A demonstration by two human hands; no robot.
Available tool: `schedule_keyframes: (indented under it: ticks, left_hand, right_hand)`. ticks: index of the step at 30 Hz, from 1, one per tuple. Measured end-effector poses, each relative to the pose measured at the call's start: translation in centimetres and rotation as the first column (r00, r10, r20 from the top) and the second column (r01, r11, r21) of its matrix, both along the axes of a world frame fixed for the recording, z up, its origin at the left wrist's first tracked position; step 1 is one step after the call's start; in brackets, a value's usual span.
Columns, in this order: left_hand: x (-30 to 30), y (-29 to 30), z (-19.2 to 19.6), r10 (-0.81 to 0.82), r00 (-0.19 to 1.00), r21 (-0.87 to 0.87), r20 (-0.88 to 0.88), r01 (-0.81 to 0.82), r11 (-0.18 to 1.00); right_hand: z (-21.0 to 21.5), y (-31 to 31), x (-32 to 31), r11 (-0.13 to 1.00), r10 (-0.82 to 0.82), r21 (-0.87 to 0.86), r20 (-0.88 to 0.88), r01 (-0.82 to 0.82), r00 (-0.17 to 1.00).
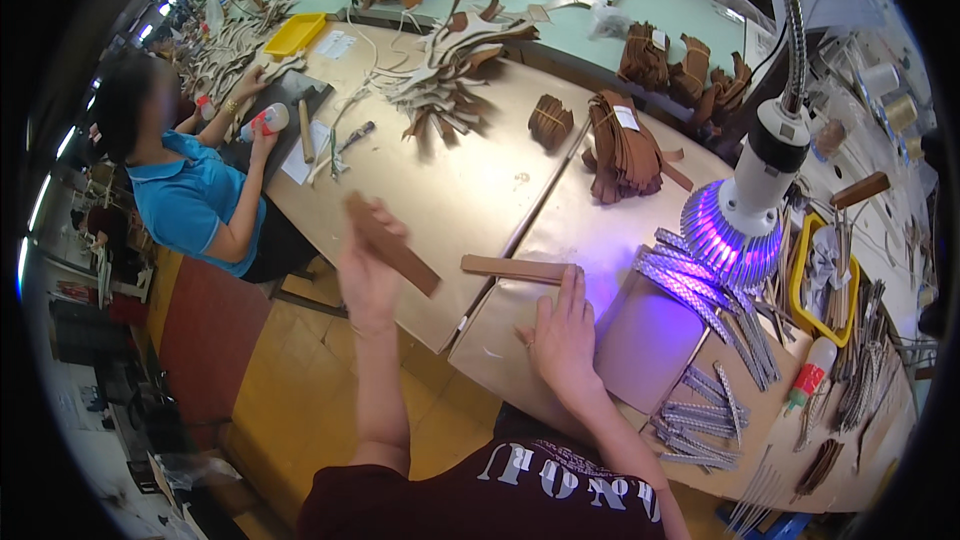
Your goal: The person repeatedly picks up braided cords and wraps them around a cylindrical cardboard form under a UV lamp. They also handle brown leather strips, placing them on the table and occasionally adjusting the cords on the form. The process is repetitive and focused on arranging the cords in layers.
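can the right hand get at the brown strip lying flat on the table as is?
Probably yes. The right hand rests on the table with its fingertips at the strip's near end; nothing lies between them. The left hand holds another brown strip up, clear of it.

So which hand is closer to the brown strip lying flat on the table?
Right. The right hand touches the flat brown strip with its fingertips; the left hand is raised apart, holding another brown strip.
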State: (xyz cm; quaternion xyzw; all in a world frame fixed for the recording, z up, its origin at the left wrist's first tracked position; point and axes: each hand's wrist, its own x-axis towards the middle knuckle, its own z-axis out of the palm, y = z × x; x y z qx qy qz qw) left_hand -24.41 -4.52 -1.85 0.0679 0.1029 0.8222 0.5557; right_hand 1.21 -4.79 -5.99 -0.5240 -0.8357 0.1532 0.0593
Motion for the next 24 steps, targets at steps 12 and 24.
schedule_keyframes:
  ticks: [12, 24]
  left_hand:
    - [14.9, -1.4, -1.3, -0.503, 0.845, -0.411, -0.181, 0.4, 0.819]
    - [10.4, -1.1, -3.5, -0.501, 0.846, -0.525, -0.181, 0.348, 0.776]
  right_hand:
    - [8.5, 0.3, 4.6, 0.953, -0.292, -0.277, -0.716, 0.125, 0.634]
    - [9.8, -2.9, 14.3, 0.924, -0.374, -0.328, -0.884, -0.198, -0.28]
